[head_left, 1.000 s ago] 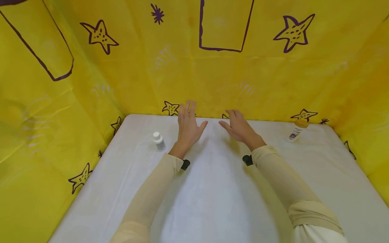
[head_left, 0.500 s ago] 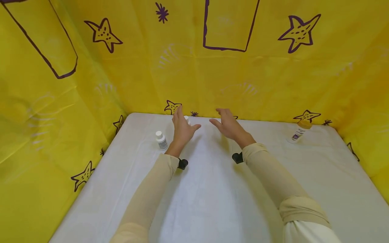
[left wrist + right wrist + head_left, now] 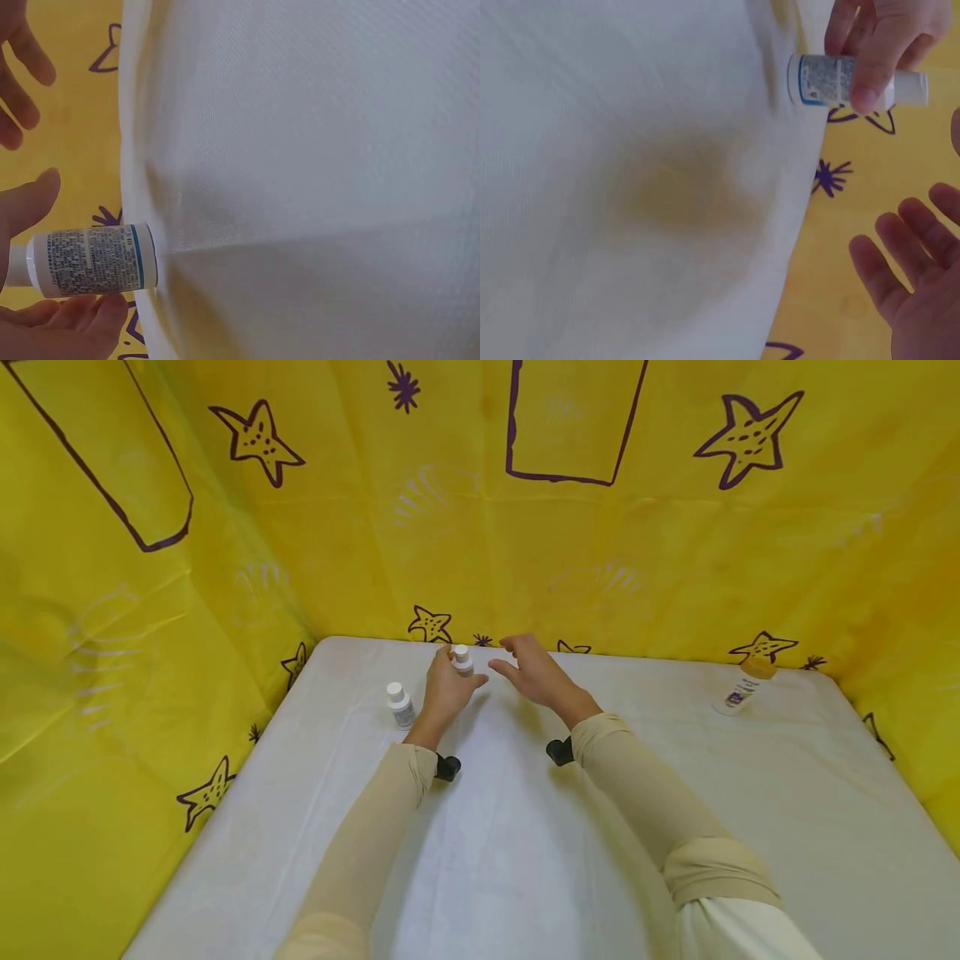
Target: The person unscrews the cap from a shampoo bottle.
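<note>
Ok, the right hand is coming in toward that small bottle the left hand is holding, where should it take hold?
Probably at the white cap. The left hand pinches the small bottle round its labelled body, upright, so the cap at the top is the free part. The right hand, open beside it, could come from its own side and close finger and thumb round the cap.

Looked forward and down from head height over the white table (image 3: 525,860), both forearms reaching away toward the yellow backdrop (image 3: 480,527). Sat close under each wrist, facing along the tabletop to its far edge, turned sideways. Shared among all three: the small white bottle (image 3: 462,660) (image 3: 94,260) (image 3: 832,80) at that far edge, shown large from both wrists.
</note>
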Motion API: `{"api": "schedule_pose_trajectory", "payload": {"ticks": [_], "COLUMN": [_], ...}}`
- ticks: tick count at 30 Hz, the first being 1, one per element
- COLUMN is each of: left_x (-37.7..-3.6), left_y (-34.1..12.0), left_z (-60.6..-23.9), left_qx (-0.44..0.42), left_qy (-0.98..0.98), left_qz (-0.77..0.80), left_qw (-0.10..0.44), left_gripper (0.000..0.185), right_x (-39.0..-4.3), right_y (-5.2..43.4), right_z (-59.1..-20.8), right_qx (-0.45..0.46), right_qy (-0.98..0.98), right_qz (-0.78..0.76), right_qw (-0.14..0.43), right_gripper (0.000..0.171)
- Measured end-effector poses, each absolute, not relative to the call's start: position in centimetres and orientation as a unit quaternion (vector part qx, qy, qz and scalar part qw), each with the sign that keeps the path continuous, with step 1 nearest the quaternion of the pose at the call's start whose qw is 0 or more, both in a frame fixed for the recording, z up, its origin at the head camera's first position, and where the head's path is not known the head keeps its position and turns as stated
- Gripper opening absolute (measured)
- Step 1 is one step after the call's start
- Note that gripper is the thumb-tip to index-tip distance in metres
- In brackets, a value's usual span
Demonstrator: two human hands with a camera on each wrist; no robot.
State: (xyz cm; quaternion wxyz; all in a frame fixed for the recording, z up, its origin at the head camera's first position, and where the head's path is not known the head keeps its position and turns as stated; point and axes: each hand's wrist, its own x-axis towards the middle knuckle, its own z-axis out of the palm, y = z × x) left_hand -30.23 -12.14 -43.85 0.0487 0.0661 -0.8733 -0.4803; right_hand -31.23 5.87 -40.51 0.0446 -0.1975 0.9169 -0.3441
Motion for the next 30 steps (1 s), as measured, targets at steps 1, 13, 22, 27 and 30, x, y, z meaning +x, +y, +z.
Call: {"api": "schedule_pose_trajectory", "payload": {"ticks": [1,13,22,27,30], "left_x": [-30.2,-30.3,-30.2,-30.2,-30.1], "left_y": [-12.2,-12.6,-12.5,-12.1,-11.9], "left_z": [-43.9,-44.3,-44.6,-44.7,-44.7], "left_qx": [0.068,0.069,0.044,0.006,-0.007], "left_qy": [-0.873,-0.885,-0.888,-0.901,-0.904], "left_qz": [-0.480,-0.458,-0.454,-0.426,-0.418], "left_qw": [0.046,0.043,0.064,0.082,0.088], "left_gripper": [0.090,0.054,0.047,0.042,0.041], "right_x": [-31.2,-31.4,-31.3,-31.3,-31.4], "right_y": [5.6,3.8,3.2,2.8,2.8], "right_z": [-40.6,-41.7,-41.7,-41.9,-42.2], "right_qx": [-0.200,-0.219,-0.206,-0.208,-0.208], "right_qy": [0.916,0.902,0.902,0.902,0.905], "right_qz": [-0.345,-0.371,-0.380,-0.379,-0.371], "right_qw": [0.044,0.021,0.014,0.000,-0.016], "right_gripper": [0.062,0.055,0.053,0.048,0.042]}}
